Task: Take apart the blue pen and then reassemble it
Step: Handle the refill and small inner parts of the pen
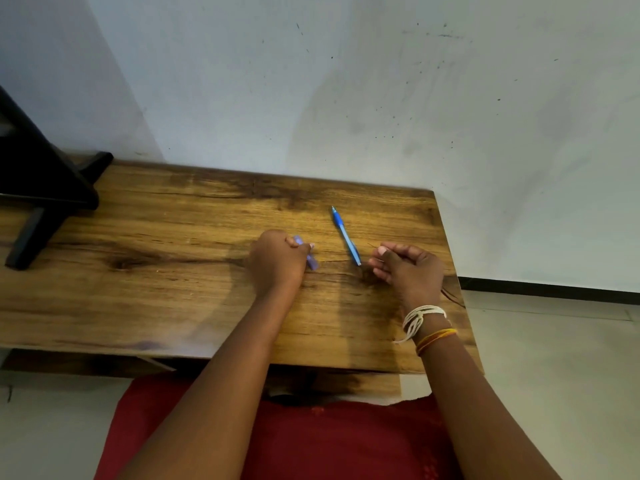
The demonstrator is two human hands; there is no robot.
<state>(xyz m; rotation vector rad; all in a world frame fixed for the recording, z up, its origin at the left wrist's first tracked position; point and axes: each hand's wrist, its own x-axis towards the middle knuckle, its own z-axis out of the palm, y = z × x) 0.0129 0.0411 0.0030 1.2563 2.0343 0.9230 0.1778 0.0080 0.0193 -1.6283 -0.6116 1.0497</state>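
Blue plastic pen [345,236] lying near wooden table's [173,289] far right corner, no readable writing.
Left hand [278,259] fisted around translucent purple pen piece [309,255]; right hand [408,266] curled, pinch contents unclear.

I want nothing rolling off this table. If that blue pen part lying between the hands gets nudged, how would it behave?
The blue pen part looks round and slim, so it would probably roll sideways on the smooth wooden table. It seems light and stiff. Neither hand touches it.

Both forearms are bare — no sleeves reach into view. The right wrist wears a bundle of white thread [420,318] with loose knotted ends, and below it thin orange-yellow bangles [435,339]. A red garment [332,441] — faintly patterned — covers the lap.
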